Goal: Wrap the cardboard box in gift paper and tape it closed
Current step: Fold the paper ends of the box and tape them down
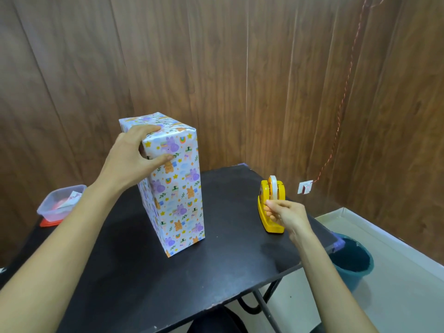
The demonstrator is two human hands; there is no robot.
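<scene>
Head view: 1 wrapped box (177,188) under left hand (131,156), right hand (286,213) pinching 1 tape dispenser (271,205).

Left forearm (60,236), right forearm (336,284) bare, sleeveless to frame edge; no rings, watch.

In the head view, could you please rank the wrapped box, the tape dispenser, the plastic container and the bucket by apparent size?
1. wrapped box
2. bucket and plastic container: look alike, each partly hidden, not ranked
3. tape dispenser, smallest
</scene>
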